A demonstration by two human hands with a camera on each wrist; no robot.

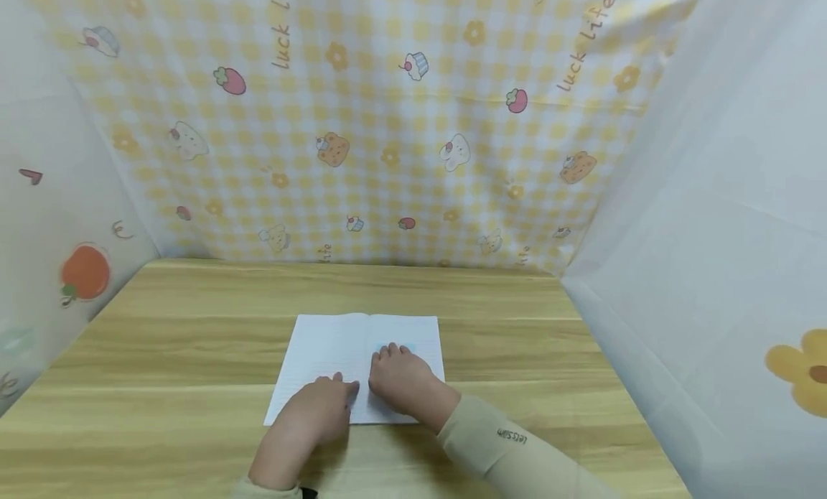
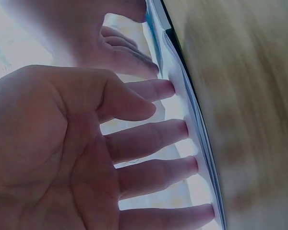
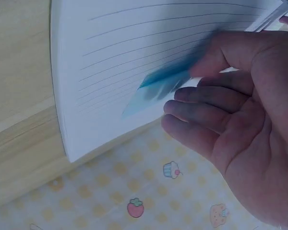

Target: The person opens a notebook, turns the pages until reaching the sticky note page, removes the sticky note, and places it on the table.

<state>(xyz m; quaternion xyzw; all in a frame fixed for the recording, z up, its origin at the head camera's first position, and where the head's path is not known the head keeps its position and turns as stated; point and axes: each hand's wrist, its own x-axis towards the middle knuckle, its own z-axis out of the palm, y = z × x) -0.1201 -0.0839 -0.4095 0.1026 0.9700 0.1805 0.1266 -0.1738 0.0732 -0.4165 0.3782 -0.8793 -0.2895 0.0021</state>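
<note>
A lined notebook (image 1: 323, 348) lies spread flat on the table. My left hand (image 1: 326, 406) rests its fingertips on the left page near the fold; in the left wrist view its fingers (image 2: 153, 139) reach straight and spread to the paper. Over the right page is my right hand (image 1: 403, 380). A see-through light-blue sticky note (image 3: 156, 84) with a darker blue band lies on that page. The right thumb (image 3: 206, 62) and fingertips are right at the note, the fingers only slightly bent. Part of the note is hidden behind the hand.
The wooden table (image 1: 517, 355) extends around the notebook on all sides. A yellow checked curtain (image 1: 388, 126) hangs along its far edge. White sheets stand at the left and the right (image 1: 698, 219).
</note>
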